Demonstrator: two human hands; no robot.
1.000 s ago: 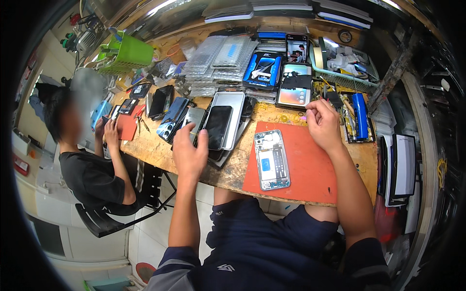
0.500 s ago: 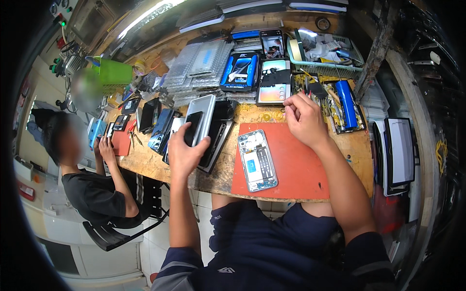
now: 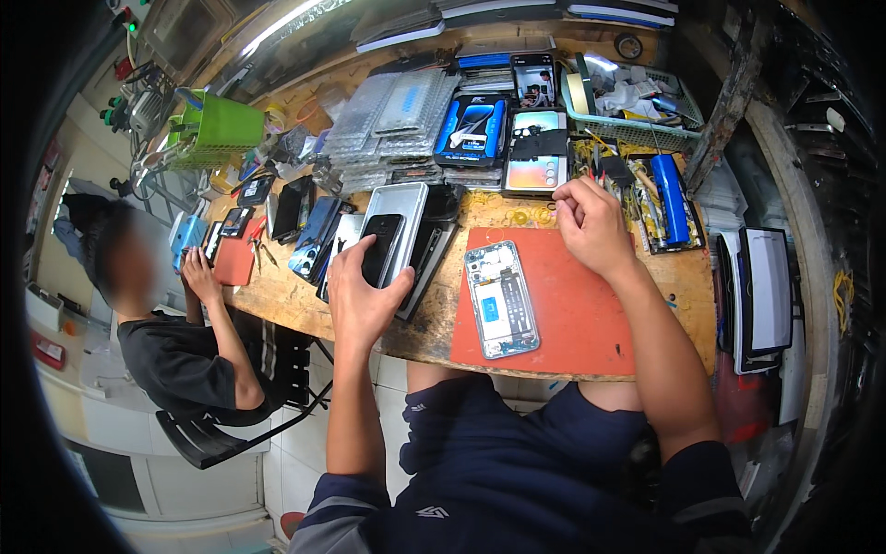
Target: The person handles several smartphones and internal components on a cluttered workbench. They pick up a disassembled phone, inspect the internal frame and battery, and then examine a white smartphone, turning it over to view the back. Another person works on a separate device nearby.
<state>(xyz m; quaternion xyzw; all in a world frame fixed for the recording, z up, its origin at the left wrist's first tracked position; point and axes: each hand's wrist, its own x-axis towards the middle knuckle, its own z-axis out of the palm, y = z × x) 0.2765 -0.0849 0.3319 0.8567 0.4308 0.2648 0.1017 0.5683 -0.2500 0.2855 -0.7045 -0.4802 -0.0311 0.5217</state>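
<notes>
Spanning the near end of a pale tray (image 3: 403, 198) holding 1 black phone (image 3: 381, 247), left hand (image 3: 362, 300) has thumb and fingers spread, can't tell if clamped. Right hand (image 3: 593, 229), well apart, is curled at the orange-red mat (image 3: 586, 305), grip unclear; 1 opened phone (image 3: 503, 300) lies on that mat, on the tabletop (image 3: 432, 325).

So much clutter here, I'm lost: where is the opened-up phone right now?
In the head view, the opened-up phone lies on the left part of the large red mat, to the right of the person's left hand.
</notes>
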